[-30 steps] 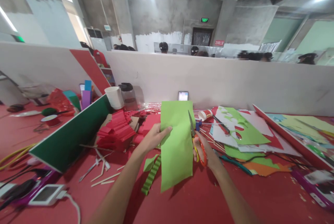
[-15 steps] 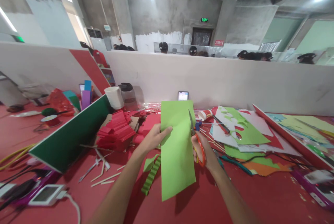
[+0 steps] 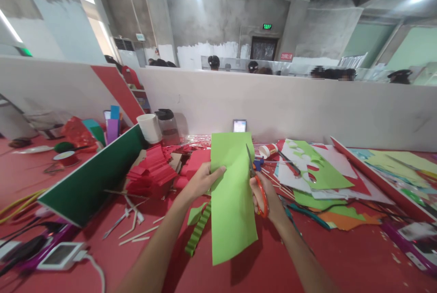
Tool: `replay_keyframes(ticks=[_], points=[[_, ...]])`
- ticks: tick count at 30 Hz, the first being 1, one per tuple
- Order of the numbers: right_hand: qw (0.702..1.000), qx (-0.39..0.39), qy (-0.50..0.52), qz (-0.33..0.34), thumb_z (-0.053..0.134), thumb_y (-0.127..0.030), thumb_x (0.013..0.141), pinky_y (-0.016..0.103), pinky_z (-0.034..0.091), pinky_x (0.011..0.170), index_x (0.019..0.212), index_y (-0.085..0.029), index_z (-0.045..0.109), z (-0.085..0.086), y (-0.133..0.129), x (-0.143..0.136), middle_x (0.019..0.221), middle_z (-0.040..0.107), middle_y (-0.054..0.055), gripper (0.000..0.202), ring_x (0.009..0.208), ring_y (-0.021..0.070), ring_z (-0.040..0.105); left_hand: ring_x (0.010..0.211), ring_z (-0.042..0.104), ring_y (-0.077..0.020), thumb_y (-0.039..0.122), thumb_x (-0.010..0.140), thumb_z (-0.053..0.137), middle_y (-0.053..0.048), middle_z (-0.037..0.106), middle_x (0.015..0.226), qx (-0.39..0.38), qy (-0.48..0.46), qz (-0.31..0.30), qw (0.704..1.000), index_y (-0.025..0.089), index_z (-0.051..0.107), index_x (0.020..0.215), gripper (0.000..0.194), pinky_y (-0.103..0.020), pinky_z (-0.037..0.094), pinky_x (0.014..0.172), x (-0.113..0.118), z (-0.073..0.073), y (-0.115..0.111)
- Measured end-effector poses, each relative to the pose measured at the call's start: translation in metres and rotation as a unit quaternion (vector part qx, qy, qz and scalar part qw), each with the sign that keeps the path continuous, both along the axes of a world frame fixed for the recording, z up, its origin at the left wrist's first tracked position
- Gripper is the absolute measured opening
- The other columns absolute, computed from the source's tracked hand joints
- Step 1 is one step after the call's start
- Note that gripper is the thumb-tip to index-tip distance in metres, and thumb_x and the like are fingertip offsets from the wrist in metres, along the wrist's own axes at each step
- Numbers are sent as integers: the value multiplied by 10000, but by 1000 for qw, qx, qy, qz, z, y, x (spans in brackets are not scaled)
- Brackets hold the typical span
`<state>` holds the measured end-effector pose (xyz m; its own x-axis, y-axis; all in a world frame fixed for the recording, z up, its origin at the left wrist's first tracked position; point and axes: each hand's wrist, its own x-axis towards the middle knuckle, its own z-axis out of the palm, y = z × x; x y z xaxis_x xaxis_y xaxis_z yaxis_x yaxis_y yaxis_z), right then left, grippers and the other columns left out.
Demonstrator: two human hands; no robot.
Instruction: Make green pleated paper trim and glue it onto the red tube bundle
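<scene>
A tall sheet of light-green paper (image 3: 232, 206) is held up in front of me above the red table. My left hand (image 3: 205, 178) pinches its left edge, thumb on the near face and the fingers hidden behind. In my right hand (image 3: 264, 190) is a pair of scissors with orange handles (image 3: 262, 197), fingers through the loops. The blades point upward and lie at the paper's right side near the top. Below my left hand, a pleated green paper strip (image 3: 198, 233) and a small green scrap (image 3: 195, 214) rest on the table.
Red folded paper (image 3: 150, 172), thin wooden sticks (image 3: 139, 234) and a green board (image 3: 95, 179) are to the left. Cut paper sheets (image 3: 327, 174) and a dark cable lie on the right. Behind stand a white cup (image 3: 149, 128), a bottle (image 3: 168, 126) and a phone-like screen (image 3: 239, 125).
The sheet's top edge and the scissors have shifted very slightly. Both hands keep their hold, and the other things stay where they were.
</scene>
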<state>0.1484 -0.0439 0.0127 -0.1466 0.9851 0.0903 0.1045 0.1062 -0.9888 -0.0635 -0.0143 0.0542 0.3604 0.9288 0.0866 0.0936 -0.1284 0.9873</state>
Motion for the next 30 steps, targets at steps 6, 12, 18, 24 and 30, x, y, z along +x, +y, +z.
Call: replay_keyframes(ticks=[6, 12, 18, 24, 30], points=[[999, 29, 11, 8, 439, -708, 818, 185, 386, 299, 965, -223, 465, -10, 4, 2, 553, 422, -87, 507, 319, 77, 422, 452, 412, -68, 490, 828, 579, 42, 477, 562, -4, 12, -18, 1000, 137, 540, 719, 372, -171, 279, 403, -1, -3, 1], [999, 40, 18, 4, 408, -697, 843, 203, 432, 373, 1020, -229, 453, -17, 3, 4, 545, 448, -80, 502, 372, 95, 462, 516, 484, -88, 489, 849, 552, 5, 545, 653, -10, 27, -44, 999, 125, 565, 801, 367, -185, 331, 445, 1, -2, -2], [998, 53, 3, 15, 371, -713, 846, 206, 413, 379, 1068, -223, 437, -12, 1, 5, 483, 422, -92, 542, 377, 116, 473, 485, 462, -90, 505, 818, 578, 10, 535, 607, -1, 37, -55, 998, 124, 595, 793, 383, -195, 312, 427, 1, 2, -5], [998, 56, 15, -6, 390, -702, 849, 191, 391, 348, 982, -223, 461, -5, -3, 1, 530, 403, -87, 502, 355, 88, 437, 510, 497, -99, 512, 807, 590, -4, 571, 635, 0, 29, -52, 998, 118, 614, 810, 395, -198, 338, 442, 2, 2, -5], [999, 43, 5, -21, 384, -693, 856, 204, 389, 317, 1003, -220, 470, 3, -3, -2, 512, 397, -87, 503, 323, 101, 433, 572, 559, -123, 500, 844, 557, -29, 621, 707, -8, 28, -67, 997, 116, 620, 881, 391, -209, 398, 490, 3, -2, -4]])
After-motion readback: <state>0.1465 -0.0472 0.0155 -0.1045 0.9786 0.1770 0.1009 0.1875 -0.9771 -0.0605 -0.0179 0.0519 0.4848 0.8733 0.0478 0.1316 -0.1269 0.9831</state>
